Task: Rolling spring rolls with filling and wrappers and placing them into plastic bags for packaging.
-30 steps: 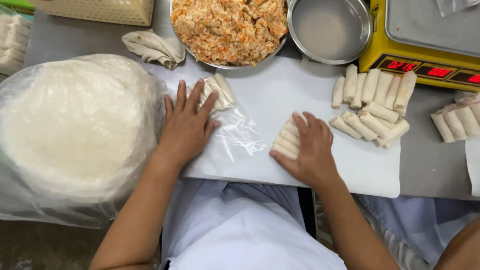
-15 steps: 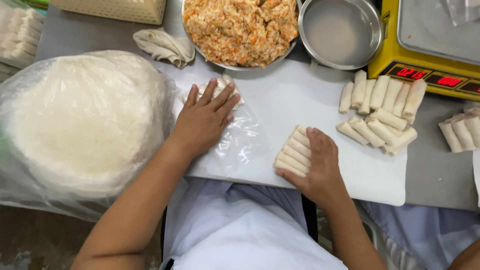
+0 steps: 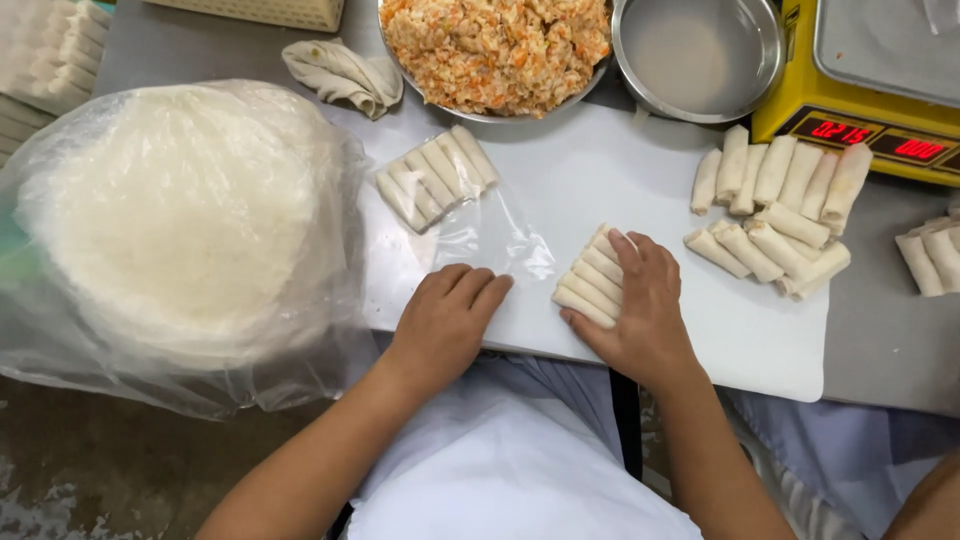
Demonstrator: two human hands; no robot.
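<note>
My right hand [image 3: 640,310] lies flat on a short row of pale spring rolls [image 3: 590,280] on the white cutting board [image 3: 620,180], fingers resting over their right ends. My left hand [image 3: 445,320] rests palm down at the board's near edge, fingers together, on the edge of a clear plastic sheet [image 3: 500,245]. It holds nothing. A second row of several rolls [image 3: 435,175] lies uncovered on that plastic, farther up the board.
A big stack of round wrappers in a clear bag [image 3: 170,230] fills the left. A bowl of orange-flecked filling [image 3: 495,50], an empty metal bowl [image 3: 700,55], a folded cloth [image 3: 340,70] and a yellow scale [image 3: 870,90] line the back. More rolls [image 3: 780,210] pile at right.
My left hand has pulled back from the far row of rolls to the board's near edge, leaving that row uncovered. My right hand stays on its row of rolls.
</note>
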